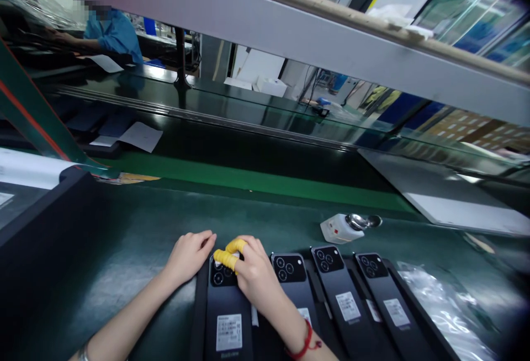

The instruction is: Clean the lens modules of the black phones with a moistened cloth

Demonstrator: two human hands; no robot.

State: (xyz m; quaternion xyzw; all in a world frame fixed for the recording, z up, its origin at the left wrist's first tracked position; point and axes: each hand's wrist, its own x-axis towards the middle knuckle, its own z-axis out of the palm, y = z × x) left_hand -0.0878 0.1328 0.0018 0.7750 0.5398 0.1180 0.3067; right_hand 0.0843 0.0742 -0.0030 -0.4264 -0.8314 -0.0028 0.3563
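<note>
Several dark phones lie camera side up in a black tray point(200, 317), each with a white label. My right hand point(252, 272), with yellow covers on two fingers, is over the camera area of the leftmost phone point(229, 306). Its fingers are pinched together on something white and small that I cannot make out. My left hand point(191, 256) rests at that phone's upper left corner, fingers curled in and mostly hidden. To the right are a second phone point(292, 281), a third phone point(342, 289) and a fourth phone point(385, 289).
A white bottle point(339, 229) with a metal top stands behind the tray. Clear plastic bags point(443, 306) lie to the right. A black box edge point(45, 206) is at the left. Beyond the green bench, a person in blue point(114, 32) works at the far left.
</note>
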